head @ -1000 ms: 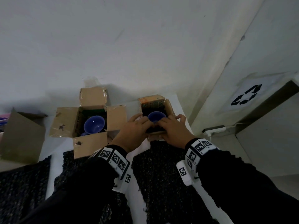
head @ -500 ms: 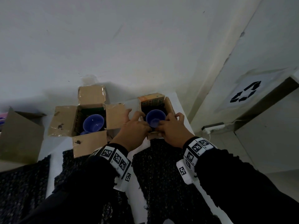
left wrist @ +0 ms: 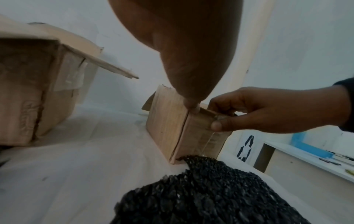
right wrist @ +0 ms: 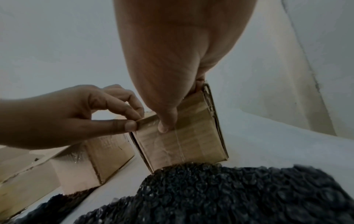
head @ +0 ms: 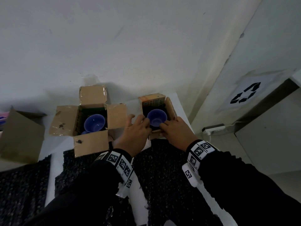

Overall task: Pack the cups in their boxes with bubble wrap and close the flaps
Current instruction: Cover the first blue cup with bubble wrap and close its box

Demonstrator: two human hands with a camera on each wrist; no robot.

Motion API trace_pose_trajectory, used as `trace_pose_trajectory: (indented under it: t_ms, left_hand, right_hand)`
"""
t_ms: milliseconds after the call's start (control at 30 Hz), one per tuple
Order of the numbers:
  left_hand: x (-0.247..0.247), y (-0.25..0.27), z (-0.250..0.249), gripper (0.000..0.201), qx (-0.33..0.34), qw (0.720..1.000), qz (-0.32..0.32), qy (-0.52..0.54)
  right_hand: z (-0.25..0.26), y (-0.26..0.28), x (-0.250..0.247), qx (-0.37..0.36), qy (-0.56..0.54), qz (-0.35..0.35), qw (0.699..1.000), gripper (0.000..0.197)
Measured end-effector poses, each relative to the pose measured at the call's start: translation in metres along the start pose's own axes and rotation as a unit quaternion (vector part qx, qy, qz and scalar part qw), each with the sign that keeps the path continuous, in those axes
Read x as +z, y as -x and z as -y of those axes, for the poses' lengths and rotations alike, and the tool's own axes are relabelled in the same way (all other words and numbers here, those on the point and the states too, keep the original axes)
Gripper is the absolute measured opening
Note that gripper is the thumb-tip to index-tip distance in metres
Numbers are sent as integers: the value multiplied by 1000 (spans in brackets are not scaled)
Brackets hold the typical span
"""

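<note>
A small cardboard box [head: 171, 108] at the table's back right holds a blue cup [head: 156, 117] with dark wrap around it. My left hand [head: 140, 123] pinches the left end of the box's near edge [right wrist: 147, 120] between thumb and forefinger. My right hand [head: 169, 126] grips the same edge further right, thumb [right wrist: 164, 125] on the outer wall [left wrist: 199, 133], fingers curled over the rim. A larger box [head: 65, 119] to the left stands with its flaps spread and a second blue cup [head: 94, 123] inside. Black bubble wrap sheets [head: 162, 168] lie in front of both boxes.
A folded cardboard box [head: 21, 136] leans at the far left. The white wall rises right behind the boxes. The table's right edge [head: 184, 111] runs close beside the small box. Below it lie a power strip [head: 213, 128] and a bin with a recycling sign [head: 246, 95].
Both hands have drawn back from over the small box's opening to its near edge, so more of the cup shows. The left fingers have spread.
</note>
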State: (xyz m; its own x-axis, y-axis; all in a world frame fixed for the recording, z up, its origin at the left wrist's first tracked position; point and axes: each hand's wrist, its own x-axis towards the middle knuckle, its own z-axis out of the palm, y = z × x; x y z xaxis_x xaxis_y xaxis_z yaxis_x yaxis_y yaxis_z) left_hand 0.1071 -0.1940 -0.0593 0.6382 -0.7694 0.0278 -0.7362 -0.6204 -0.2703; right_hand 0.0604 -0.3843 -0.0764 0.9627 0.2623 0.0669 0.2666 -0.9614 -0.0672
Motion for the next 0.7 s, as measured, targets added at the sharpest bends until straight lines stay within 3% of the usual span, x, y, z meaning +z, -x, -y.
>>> trace_pose_trajectory:
  t_ms: [167,300,400,533,700]
  left_hand:
    - [-5,-7,-4,22,11,999,31,-12]
    - [-6,-7,-1,13,45,999,0,27]
    - [2,-2,-9,14,27,997,-13,71]
    - [-9,-8,-19,16,-18,995,44,93]
    - [-15,-10,-22,26,-51,997,46,32]
  right_hand:
    - [1,0,0,-11,14,15,1000,15]
    - [-5,3,-3,-15,58,1,998,24]
    - [-8,8,-2,-13,87,8,996,27]
    - [-5,7,0,2,104,20,994,25]
    - [-7,9,3,-3,122,20,992,25]
